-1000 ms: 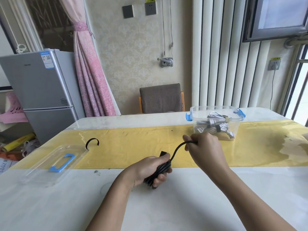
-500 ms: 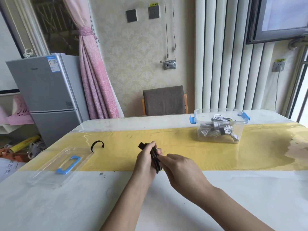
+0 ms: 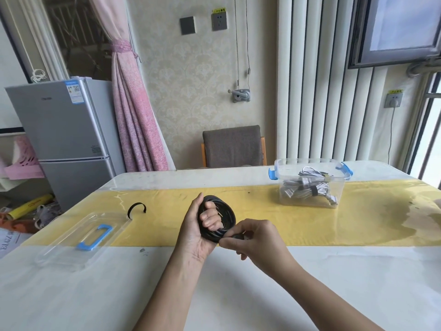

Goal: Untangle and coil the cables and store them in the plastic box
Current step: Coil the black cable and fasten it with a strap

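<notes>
A black cable [image 3: 228,217] is wound into a round coil above the middle of the table. My left hand [image 3: 198,229] grips the coil, with its fingers curled through the loop. My right hand [image 3: 253,237] pinches the cable's end at the coil's lower right edge. The clear plastic box [image 3: 310,201] with blue clips stands at the back right on the yellow runner, and a bundled white-grey cable lies inside it. Its clear lid [image 3: 81,237] with a blue handle lies on the left. A black strap [image 3: 136,209] sits curled beyond the lid.
The white table [image 3: 238,295] carries a yellow runner [image 3: 310,225] across its middle. A brown chair [image 3: 233,149] stands behind the far edge. A grey fridge [image 3: 64,137] and floor clutter are off to the left.
The cable has gone from a bunch held low in my left hand to a round coil held up. My right hand moved in from the cable's stretched end to the coil's edge.
</notes>
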